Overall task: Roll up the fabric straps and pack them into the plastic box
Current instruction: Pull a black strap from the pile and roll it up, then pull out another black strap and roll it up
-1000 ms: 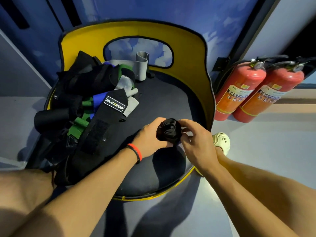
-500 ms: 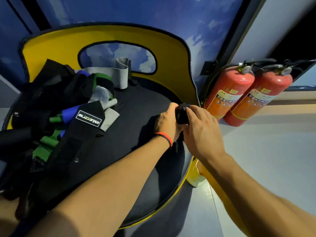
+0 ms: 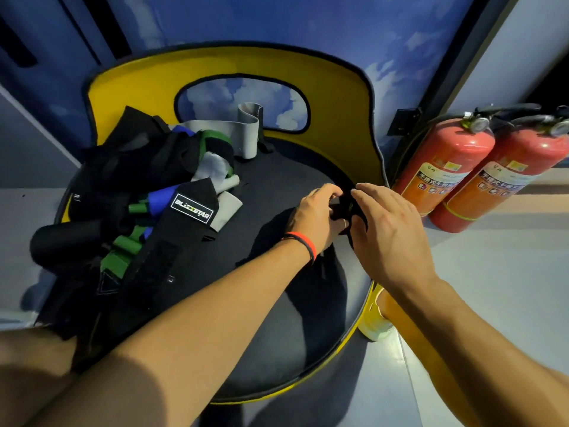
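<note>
Forearms fill the near part of my view, reaching across the round black seat [image 3: 277,180] of a chair. The left hand [image 3: 317,217] and the right hand [image 3: 391,232] meet at the seat's far right edge. Between them sits the rolled black strap [image 3: 346,208], mostly hidden. The left fingers [image 3: 326,192] curl round it from one side. The right fingers [image 3: 369,192] bend over it from the other, so both hands clamp the roll. A short loose tail hangs below.

I judge the strap light, soft and springy. It should unwind the moment pressure drops, so I would squeeze across the roll's round sides with a thumb pinning the free end. It should neither slip nor break.

Further left, the pile of unrolled straps [image 3: 138,192] covers that half of the seat in black, green and blue. A wide black band with a BLIZZSTAR label [image 3: 191,208] lies on top, and it looks stiffer and bulkier. Behind it a grey strap [image 3: 246,131] stands folded against the yellow backrest [image 3: 215,63]. Two red fire extinguishers [image 3: 446,161] stand on the floor at far right.

I see no plastic box anywhere, so I cannot say what it holds or where the roll must go.
</note>
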A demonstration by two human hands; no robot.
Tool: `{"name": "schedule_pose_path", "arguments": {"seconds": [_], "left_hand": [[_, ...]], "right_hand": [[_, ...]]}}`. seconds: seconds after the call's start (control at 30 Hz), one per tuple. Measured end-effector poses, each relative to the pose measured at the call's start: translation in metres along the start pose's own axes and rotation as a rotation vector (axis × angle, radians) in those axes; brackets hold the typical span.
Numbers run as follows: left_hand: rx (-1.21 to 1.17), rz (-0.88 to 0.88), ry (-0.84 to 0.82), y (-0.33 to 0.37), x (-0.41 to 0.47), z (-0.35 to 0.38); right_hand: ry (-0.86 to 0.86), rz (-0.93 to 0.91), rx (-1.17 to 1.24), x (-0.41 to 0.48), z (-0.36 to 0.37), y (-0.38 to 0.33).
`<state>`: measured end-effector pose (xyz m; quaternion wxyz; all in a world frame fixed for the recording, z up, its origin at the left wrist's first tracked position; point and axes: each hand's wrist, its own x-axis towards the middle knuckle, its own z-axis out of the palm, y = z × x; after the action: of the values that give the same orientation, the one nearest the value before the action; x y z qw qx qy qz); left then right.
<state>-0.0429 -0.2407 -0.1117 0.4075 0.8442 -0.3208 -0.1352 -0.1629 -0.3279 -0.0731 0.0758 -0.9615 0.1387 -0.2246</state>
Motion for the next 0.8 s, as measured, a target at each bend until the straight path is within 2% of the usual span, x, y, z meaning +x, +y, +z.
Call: {"name": "schedule_pose_path", "arguments": {"seconds": [0.23,0.5,0.6,0.67,0.8], "left_hand": [[0.118,-0.045,0.067,-0.040,-0.049,-0.097],[0.376,-0.163,0.156,-0.083,-0.091,-0.213],[0.446,-0.224,0.130,-0.097,-0.095,-0.234],[0.483,-0.192,0.151,-0.103,-0.095,-0.238],[0.618,0.046,0.190,-0.105,-0.084,-0.233]], "right_hand": [[-0.203,-0.137,0.075,0.006,0.008,-0.060],[-0.568,-0.137,0.200,0.041,0.029,-0.133],[-0.603,-0.106,0.234,0.055,0.045,-0.145],[-0.586,-0.041,0.239,0.065,0.057,-0.146],[-0.444,0.105,0.276,0.093,0.083,-0.137]]}}
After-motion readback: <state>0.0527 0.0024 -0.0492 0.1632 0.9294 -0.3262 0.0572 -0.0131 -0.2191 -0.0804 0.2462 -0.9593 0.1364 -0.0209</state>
